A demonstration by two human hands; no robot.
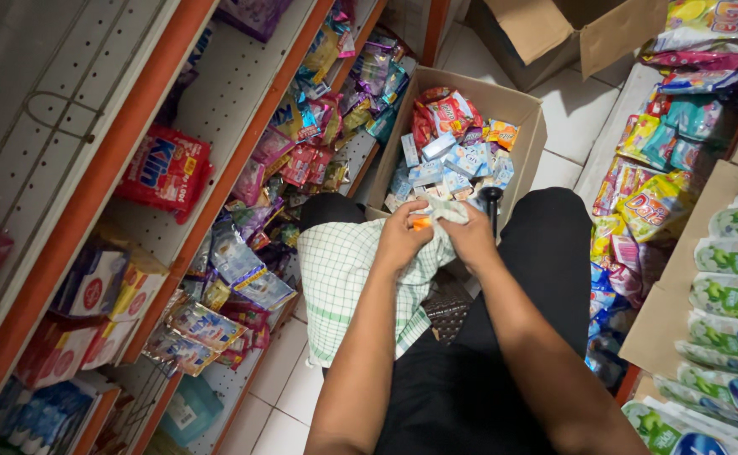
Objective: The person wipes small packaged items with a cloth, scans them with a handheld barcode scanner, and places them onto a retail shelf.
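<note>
I sit in a shop aisle in black trousers. My left hand [400, 238] and my right hand [471, 236] are close together over my lap, both gripping a white cloth with green checks [339, 282] that drapes over my left knee. A small orange object [419, 222] shows between my fingers, wrapped in the cloth. Just beyond my hands stands an open cardboard box [527, 126] filled with several small packets.
Orange-edged shelves [217, 181] on the left hold many sachets and a red packet [166, 173]. On the right are stacked green-and-white packs [735, 295] and colourful bags. Another cardboard box [554, 34] stands farther back on the white tiled floor [280, 396].
</note>
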